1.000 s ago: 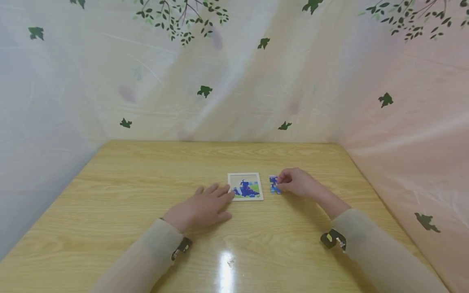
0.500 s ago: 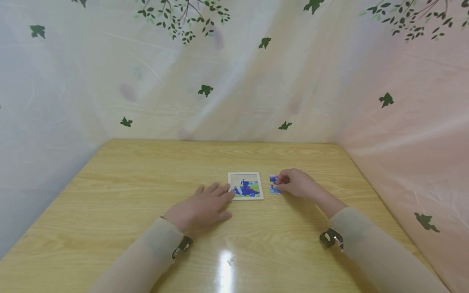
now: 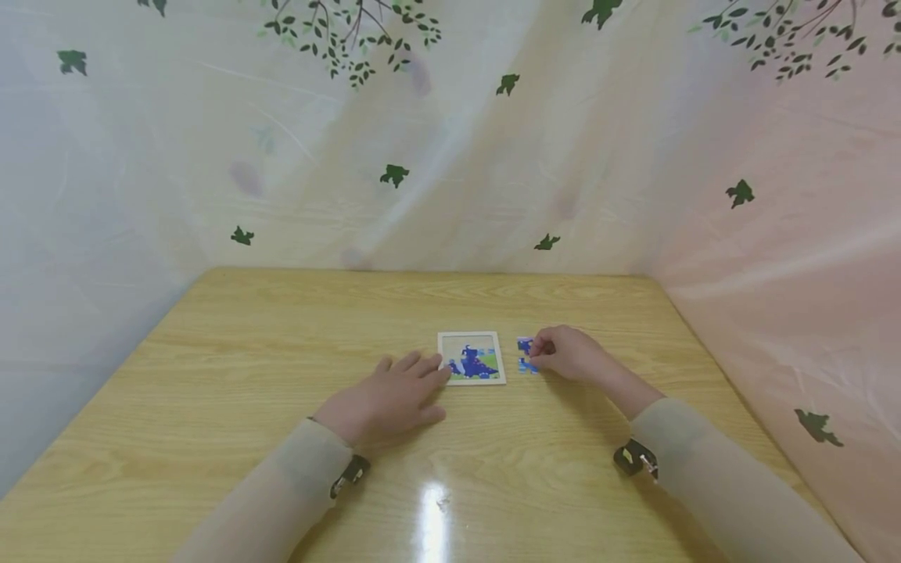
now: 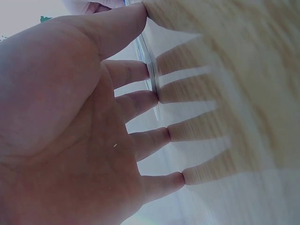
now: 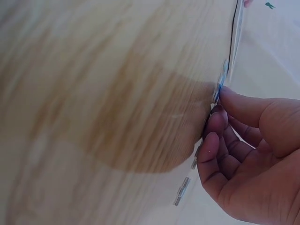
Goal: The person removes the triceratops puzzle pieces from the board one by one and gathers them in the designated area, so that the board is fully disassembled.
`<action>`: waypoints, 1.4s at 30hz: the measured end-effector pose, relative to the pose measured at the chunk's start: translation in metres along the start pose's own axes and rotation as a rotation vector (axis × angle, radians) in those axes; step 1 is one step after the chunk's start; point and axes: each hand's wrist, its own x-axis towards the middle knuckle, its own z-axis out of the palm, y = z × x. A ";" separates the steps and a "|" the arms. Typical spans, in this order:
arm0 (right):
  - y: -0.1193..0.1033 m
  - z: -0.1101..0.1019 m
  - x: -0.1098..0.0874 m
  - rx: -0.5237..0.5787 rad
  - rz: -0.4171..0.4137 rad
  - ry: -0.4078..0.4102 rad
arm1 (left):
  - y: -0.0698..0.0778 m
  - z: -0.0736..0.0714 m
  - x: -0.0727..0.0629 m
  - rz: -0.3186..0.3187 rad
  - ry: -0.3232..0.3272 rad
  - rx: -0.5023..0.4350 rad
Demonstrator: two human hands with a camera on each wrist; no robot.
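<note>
A small square jigsaw puzzle in a white frame (image 3: 472,359) lies on the table, showing a purple dinosaur; its upper part is bare backing. My left hand (image 3: 389,396) lies palm down with spread fingers, its fingertips at the frame's left edge. In the left wrist view those fingers (image 4: 140,103) are straight, some touching the frame. Right of the frame sit loose blue and purple puzzle pieces (image 3: 525,365). My right hand (image 3: 572,353) pinches at one puzzle piece (image 5: 219,89) with thumb and curled fingers, low at the tabletop. The fingers partly hide the pieces.
The wooden table (image 3: 281,313) reaches back to a pale curtain (image 3: 317,156) printed with leaves, which also hangs along both sides. Another loose piece (image 5: 182,191) lies beside my right fingers. A bright reflection shows on the near tabletop.
My right hand has shifted very slightly left and nearer at the loose pieces. The left hand and the frame have stayed in place.
</note>
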 end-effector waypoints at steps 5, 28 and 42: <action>0.000 0.000 0.000 0.009 -0.014 0.000 | -0.001 0.001 0.001 0.003 0.003 0.003; -0.044 0.003 0.027 0.144 -0.115 0.044 | 0.001 -0.001 0.000 -0.003 -0.001 -0.007; -0.075 0.030 0.041 0.143 -0.084 -0.041 | 0.000 -0.001 -0.003 0.028 0.019 0.002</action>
